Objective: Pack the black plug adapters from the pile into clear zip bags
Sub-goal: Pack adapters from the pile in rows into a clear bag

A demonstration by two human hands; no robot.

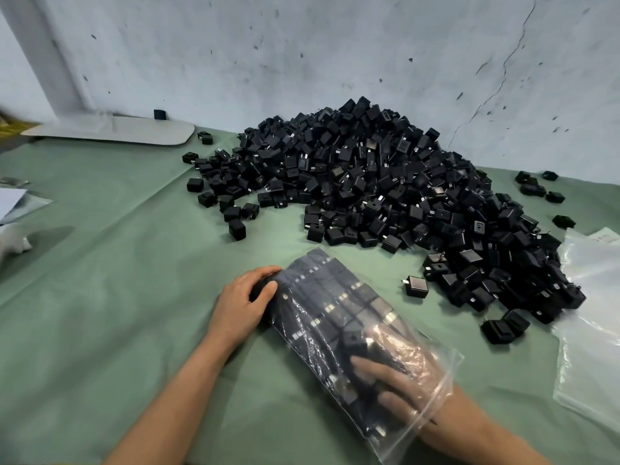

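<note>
A big pile of black plug adapters (379,182) lies on the green cloth against the wall. In front of it a clear zip bag (322,310) lies flat, filled with rows of adapters. My left hand (246,302) grips the bag's far left side, fingers curled over its edge. My right hand (396,380) is inside the bag's open mouth, fingers stretched out flat against the adapters and seen through the plastic. One loose adapter (416,286) sits just right of the bag.
A stack of empty clear bags (593,317) lies at the right edge. Stray adapters (536,189) dot the cloth at the back right and left of the pile. A white board (110,130) lies at the back left; papers (13,203) sit at the left edge.
</note>
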